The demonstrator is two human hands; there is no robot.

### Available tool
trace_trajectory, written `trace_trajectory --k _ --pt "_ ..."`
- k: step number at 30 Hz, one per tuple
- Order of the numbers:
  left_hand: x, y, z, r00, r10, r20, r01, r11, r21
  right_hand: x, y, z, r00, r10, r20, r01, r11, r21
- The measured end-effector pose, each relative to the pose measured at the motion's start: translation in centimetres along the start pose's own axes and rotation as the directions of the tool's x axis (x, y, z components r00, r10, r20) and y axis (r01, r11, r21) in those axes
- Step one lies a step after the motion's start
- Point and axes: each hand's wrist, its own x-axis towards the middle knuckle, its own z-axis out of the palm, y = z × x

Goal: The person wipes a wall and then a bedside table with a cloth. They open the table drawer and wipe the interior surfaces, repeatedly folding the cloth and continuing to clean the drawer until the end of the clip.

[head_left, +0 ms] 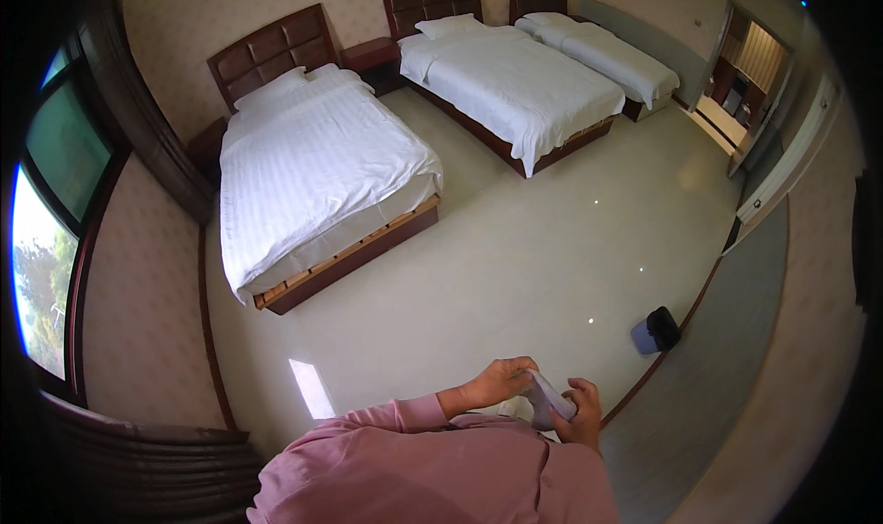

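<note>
In front of my body, low in the view, both hands are on a narrow, pale grey-white cloth (549,397). It looks soft and stretches between them; its exact kind is hard to make out. My left hand (499,382) pinches the upper left end, with fingertips pressed together. Lower and to the right, my right hand (579,416) curls its fingers round the other end. Part of the cloth hangs below the hands and is partly hidden by my pink sleeve (405,414).
A bed with white bedding (322,175) stands at the left, a second bed (515,78) further back, and a third bed (612,53) beyond it. A bin with a black liner (656,331) stands by the right wall. At far right is a doorway (743,83); at left, a window (46,285).
</note>
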Motion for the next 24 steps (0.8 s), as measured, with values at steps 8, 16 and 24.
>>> trace_trajectory --k 8,16,24 --pt "6.9 3.5 3.4 0.978 0.148 -0.148 -0.130 0.984 0.119 4.5 4.8 -6.7 0.979 0.143 0.142 -0.198 0.814 0.546" --pt "10.2 4.3 3.2 0.940 0.116 -0.321 -0.056 0.980 0.190 9.2 7.9 -10.6 0.882 0.334 0.333 -0.469 0.693 0.547" --pt "14.6 5.6 -0.2 0.887 0.020 -0.461 0.096 0.969 0.228 16.7 10.9 -9.1 0.964 0.069 0.255 -0.190 0.853 0.486"
